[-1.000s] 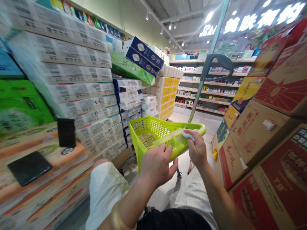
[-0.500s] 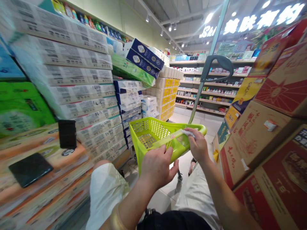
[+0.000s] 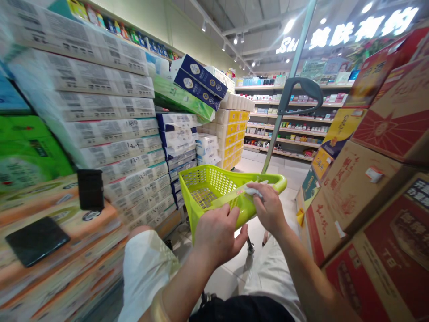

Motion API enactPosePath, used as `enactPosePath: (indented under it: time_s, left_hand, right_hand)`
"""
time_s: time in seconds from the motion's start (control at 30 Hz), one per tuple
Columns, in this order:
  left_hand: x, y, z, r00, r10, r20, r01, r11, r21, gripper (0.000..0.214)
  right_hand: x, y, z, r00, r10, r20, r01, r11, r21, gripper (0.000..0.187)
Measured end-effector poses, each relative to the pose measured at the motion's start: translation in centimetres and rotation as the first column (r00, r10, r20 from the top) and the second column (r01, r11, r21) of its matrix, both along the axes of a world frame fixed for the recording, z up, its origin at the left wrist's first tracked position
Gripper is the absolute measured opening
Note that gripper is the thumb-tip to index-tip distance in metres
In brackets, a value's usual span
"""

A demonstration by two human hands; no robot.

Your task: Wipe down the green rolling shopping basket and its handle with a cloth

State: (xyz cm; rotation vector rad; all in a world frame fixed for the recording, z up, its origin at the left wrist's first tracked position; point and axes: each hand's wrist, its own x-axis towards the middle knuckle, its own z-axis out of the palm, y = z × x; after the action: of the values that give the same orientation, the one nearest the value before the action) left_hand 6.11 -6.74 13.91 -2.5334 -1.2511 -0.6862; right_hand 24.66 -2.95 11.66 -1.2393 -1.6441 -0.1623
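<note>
A lime-green rolling shopping basket [image 3: 247,208] stands tilted between my knees, its slatted inside facing up. My left hand [image 3: 216,235] is closed over its near rim, with the thumb below the edge. In my right hand [image 3: 271,209] is a crumpled white tissue [image 3: 252,191], pressed to the top of the rim near the corner. From behind that corner a long metal pole rises with a grey pull handle [image 3: 284,96]. The tips of my left fingers are partly hidden.
Stacked paper packs [image 3: 130,147] line the left side. A black phone-like slab [image 3: 37,240] and a small black case [image 3: 90,190] lie on orange packs. Cardboard boxes [image 3: 351,179] rise close on the right. Stocked shelves [image 3: 295,117] stand behind, across the tiled floor.
My right hand has slid the tissue left along the basket's rim, closer to my left hand. My left hand keeps its hold. The view has shifted slightly.
</note>
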Motion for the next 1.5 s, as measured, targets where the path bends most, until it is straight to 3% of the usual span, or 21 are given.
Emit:
enactPosePath:
  time_s: [0.13,0.3,0.4,0.6,0.8,0.9,1.13,1.37,1.5]
  left_hand:
    - [-0.2,0.0,0.0,1.000,-0.009,0.018,0.009,1.000,-0.005,0.019]
    - [-0.3,-0.1,0.0,1.000,0.000,0.003,0.000,1.000,0.017,0.018]
    - [-0.3,0.0,-0.1,1.000,0.000,0.002,0.000,1.000,0.025,0.018]
    - [-0.4,0.0,-0.3,1.000,-0.002,0.015,0.001,0.999,0.035,0.018]
    - [-0.5,-0.1,-0.3,1.000,0.001,0.013,-0.002,0.999,0.033,0.018]
    - [-0.4,-0.1,-0.3,1.000,0.004,0.018,-0.005,0.999,0.040,0.018]
    - [-0.6,0.0,-0.4,0.999,-0.006,0.043,0.004,0.998,0.055,0.015]
    - [-0.7,0.0,-0.3,1.000,-0.015,0.021,0.014,0.998,0.053,0.018]
    - [-0.6,0.1,-0.3,1.000,-0.026,0.016,0.025,0.998,0.054,0.018]
  right_hand:
    - [-1.6,-1.6,0.0,0.982,0.151,0.116,-0.151,0.989,-0.009,0.035]
    - [1.7,0.7,0.2,0.999,0.008,-0.037,-0.011,0.997,-0.074,0.034]
    - [2.0,1.3,0.4,0.998,-0.042,-0.048,0.038,0.995,-0.095,0.032]
    - [-1.1,-1.1,0.3,0.983,0.111,0.146,-0.105,0.993,-0.053,0.036]
    - [1.8,1.0,0.5,0.999,-0.007,0.035,0.011,0.995,-0.104,0.031]
    - [1.9,1.0,0.4,0.999,-0.010,0.034,0.013,0.996,-0.090,0.031]
    - [-1.0,-2.0,0.7,0.960,0.208,0.190,-0.192,0.977,-0.096,0.036]
    - [1.8,0.6,0.6,0.996,-0.004,0.094,0.014,0.995,-0.099,0.032]
    - [0.0,-0.6,0.7,0.974,0.119,0.191,-0.106,0.991,-0.079,0.034]
